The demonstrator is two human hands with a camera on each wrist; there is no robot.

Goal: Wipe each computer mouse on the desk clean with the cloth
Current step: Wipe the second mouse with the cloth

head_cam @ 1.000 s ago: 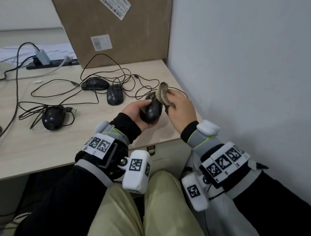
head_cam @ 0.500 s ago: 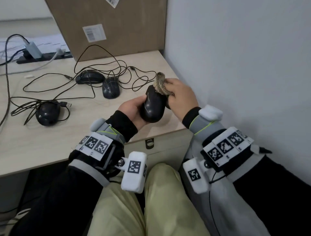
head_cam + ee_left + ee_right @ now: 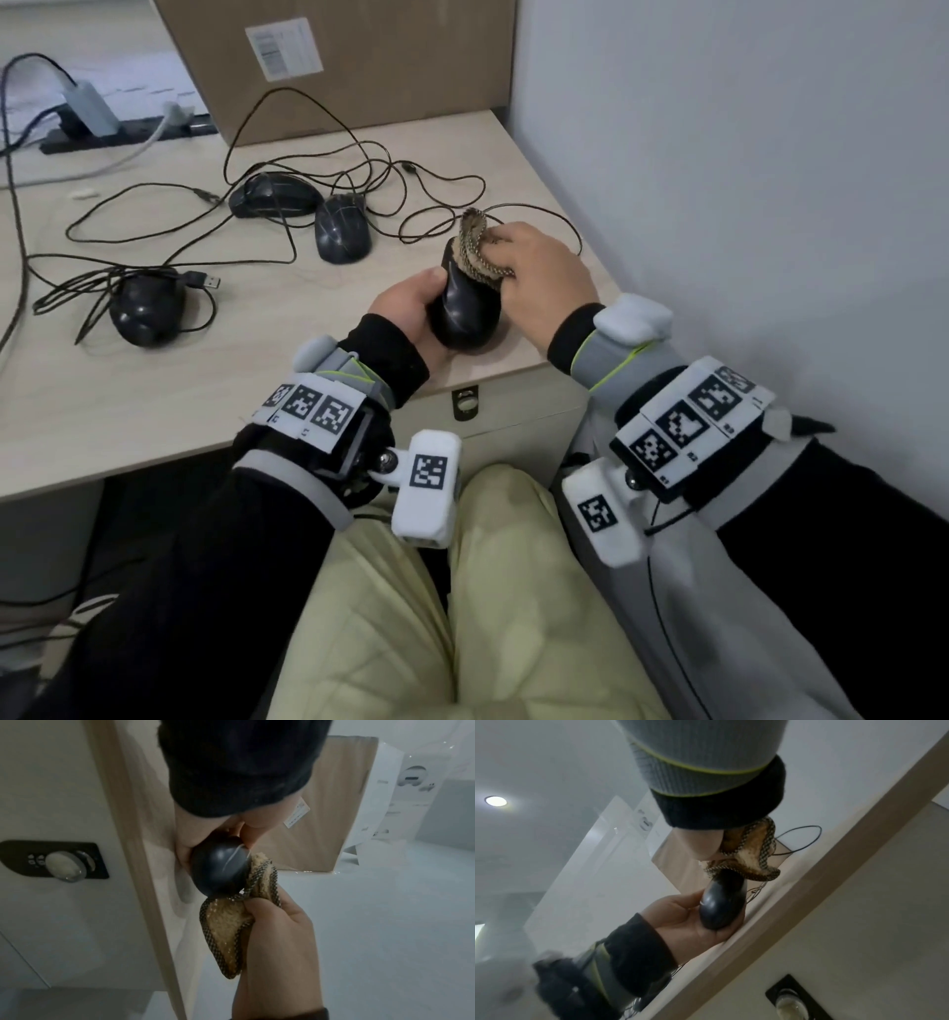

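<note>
A glossy black mouse point(image 3: 464, 308) is held just above the desk's near right corner by my left hand point(image 3: 411, 308), fingers curled round its left side and underside. My right hand point(image 3: 534, 277) grips a bunched tan cloth point(image 3: 475, 249) with a dark checked border and presses it on the mouse's front end. The left wrist view shows the mouse point(image 3: 218, 870) with the cloth point(image 3: 239, 921) against it. In the right wrist view the cloth point(image 3: 752, 852) sits on top of the mouse point(image 3: 722, 906). Three other black mice lie on the desk: point(image 3: 272, 195), point(image 3: 342, 228), point(image 3: 148, 306).
Tangled black cables point(image 3: 328, 169) run among the mice. A cardboard box point(image 3: 359, 61) stands at the back and a power strip point(image 3: 123, 131) at the back left. The white wall point(image 3: 719, 180) closes the right side. A drawer lock point(image 3: 464, 403) sits below the desk point(image 3: 128, 401) edge.
The held mouse has tilted more upright and dropped nearer the desk corner. My right hand has slid the cloth over its front end. The head view has shifted slightly.
</note>
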